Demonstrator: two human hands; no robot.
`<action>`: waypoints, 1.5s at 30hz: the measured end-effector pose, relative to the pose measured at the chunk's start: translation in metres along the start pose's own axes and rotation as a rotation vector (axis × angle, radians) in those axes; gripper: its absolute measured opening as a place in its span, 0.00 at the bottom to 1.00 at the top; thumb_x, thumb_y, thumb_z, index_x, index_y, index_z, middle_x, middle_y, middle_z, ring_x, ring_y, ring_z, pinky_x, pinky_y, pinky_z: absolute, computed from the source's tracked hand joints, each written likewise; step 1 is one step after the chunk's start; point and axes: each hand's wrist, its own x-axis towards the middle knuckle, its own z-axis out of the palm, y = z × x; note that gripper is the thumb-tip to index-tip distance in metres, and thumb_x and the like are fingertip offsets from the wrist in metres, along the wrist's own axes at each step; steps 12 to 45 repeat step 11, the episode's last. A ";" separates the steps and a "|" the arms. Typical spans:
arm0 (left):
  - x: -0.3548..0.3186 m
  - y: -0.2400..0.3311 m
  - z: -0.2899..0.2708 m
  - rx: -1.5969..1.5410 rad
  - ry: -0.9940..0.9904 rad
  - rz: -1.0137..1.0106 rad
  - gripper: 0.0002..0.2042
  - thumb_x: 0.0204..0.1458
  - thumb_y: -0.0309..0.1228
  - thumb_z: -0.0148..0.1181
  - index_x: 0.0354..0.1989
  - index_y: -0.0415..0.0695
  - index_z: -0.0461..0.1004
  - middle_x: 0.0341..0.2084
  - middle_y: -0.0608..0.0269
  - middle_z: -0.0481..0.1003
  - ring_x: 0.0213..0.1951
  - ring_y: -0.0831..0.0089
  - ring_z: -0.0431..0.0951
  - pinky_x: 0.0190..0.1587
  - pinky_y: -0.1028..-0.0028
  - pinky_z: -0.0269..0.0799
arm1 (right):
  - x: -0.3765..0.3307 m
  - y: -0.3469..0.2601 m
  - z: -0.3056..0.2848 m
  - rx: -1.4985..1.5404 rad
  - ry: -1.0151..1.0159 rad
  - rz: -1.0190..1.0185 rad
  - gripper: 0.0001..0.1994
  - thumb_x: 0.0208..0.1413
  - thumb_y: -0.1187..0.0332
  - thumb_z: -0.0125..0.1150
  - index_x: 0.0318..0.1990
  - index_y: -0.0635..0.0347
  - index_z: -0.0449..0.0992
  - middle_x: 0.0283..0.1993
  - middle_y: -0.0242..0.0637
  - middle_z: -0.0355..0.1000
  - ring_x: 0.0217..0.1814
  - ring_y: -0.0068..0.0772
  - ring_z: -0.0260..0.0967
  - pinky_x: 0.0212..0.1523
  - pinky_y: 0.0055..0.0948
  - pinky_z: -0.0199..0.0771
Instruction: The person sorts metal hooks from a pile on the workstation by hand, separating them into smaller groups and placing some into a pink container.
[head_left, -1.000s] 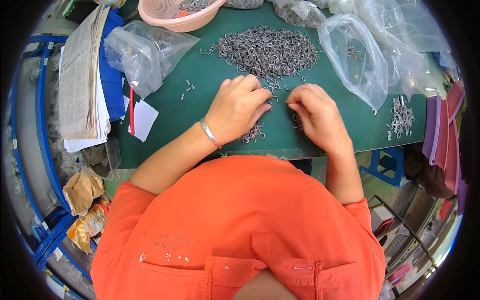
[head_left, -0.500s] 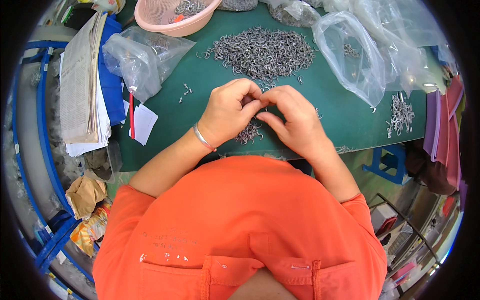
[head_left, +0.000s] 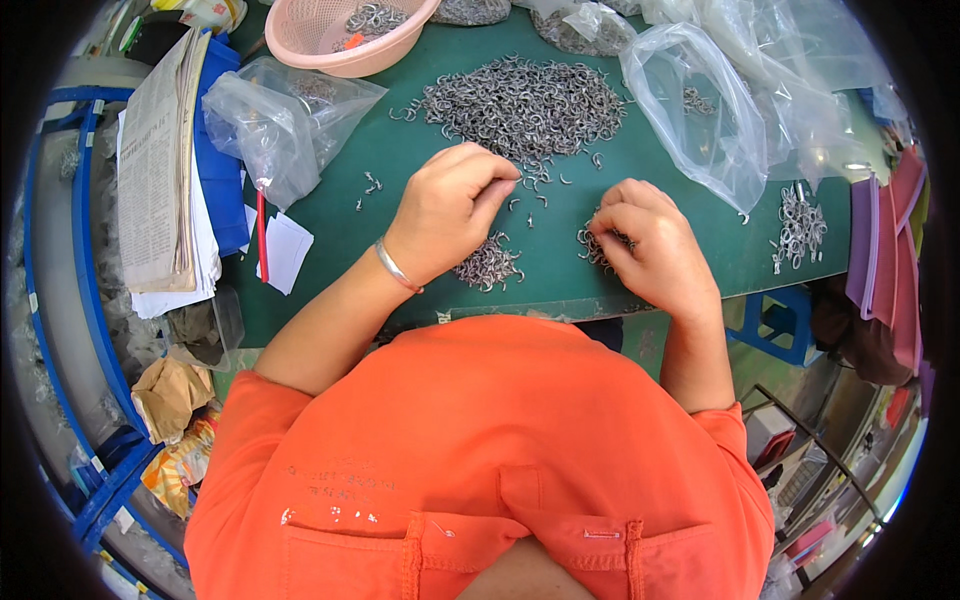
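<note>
A large heap of small, curved grey metal pieces point(head_left: 525, 105) lies on the green table. My left hand point(head_left: 450, 210), with a silver bangle at the wrist, has thumb and forefinger pinched together at the heap's near edge; whatever is between them is too small to make out. Close beside that hand, toward me, sits a smaller pile of reddish-grey curved pieces point(head_left: 488, 264). To the right, my right hand point(head_left: 655, 245) has its fingers curled down over another small pile of curved pieces point(head_left: 592, 248), partly covering it. Its fingertips are closed there, and what they hold is hidden.
A pink basket point(head_left: 350, 62) with metal pieces stands at the far left. Clear plastic bags point(head_left: 690, 130) lie at the back right, near a pile of metal loops point(head_left: 800, 228). On the left are newspapers point(head_left: 160, 160), a red pen point(head_left: 262, 235) and white slips point(head_left: 288, 255).
My hands were together at mid-table and are now apart. The right hand has moved right to the small pile; the left has shifted slightly left and away from me.
</note>
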 end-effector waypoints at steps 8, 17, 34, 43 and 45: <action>-0.005 -0.003 0.012 0.197 -0.129 0.093 0.12 0.47 0.20 0.66 0.42 0.40 0.79 0.37 0.57 0.75 0.41 0.56 0.76 0.46 0.63 0.72 | 0.033 -0.001 0.046 -0.100 0.213 -0.110 0.11 0.50 0.77 0.62 0.42 0.58 0.81 0.43 0.34 0.75 0.46 0.42 0.71 0.44 0.40 0.69; -0.011 -0.008 0.001 0.112 -0.081 0.023 0.11 0.49 0.20 0.66 0.42 0.42 0.80 0.38 0.56 0.75 0.43 0.57 0.77 0.49 0.63 0.71 | 0.027 0.009 0.042 -0.081 0.183 -0.081 0.14 0.49 0.77 0.63 0.45 0.57 0.82 0.46 0.35 0.76 0.49 0.42 0.71 0.46 0.41 0.69; -0.011 -0.008 0.001 0.112 -0.081 0.023 0.11 0.49 0.20 0.66 0.42 0.42 0.80 0.38 0.56 0.75 0.43 0.57 0.77 0.49 0.63 0.71 | 0.027 0.009 0.042 -0.081 0.183 -0.081 0.14 0.49 0.77 0.63 0.45 0.57 0.82 0.46 0.35 0.76 0.49 0.42 0.71 0.46 0.41 0.69; -0.011 -0.008 0.001 0.112 -0.081 0.023 0.11 0.49 0.20 0.66 0.42 0.42 0.80 0.38 0.56 0.75 0.43 0.57 0.77 0.49 0.63 0.71 | 0.027 0.009 0.042 -0.081 0.183 -0.081 0.14 0.49 0.77 0.63 0.45 0.57 0.82 0.46 0.35 0.76 0.49 0.42 0.71 0.46 0.41 0.69; -0.011 -0.008 0.001 0.112 -0.081 0.023 0.11 0.49 0.20 0.66 0.42 0.42 0.80 0.38 0.56 0.75 0.43 0.57 0.77 0.49 0.63 0.71 | 0.027 0.009 0.042 -0.081 0.183 -0.081 0.14 0.49 0.77 0.63 0.45 0.57 0.82 0.46 0.35 0.76 0.49 0.42 0.71 0.46 0.41 0.69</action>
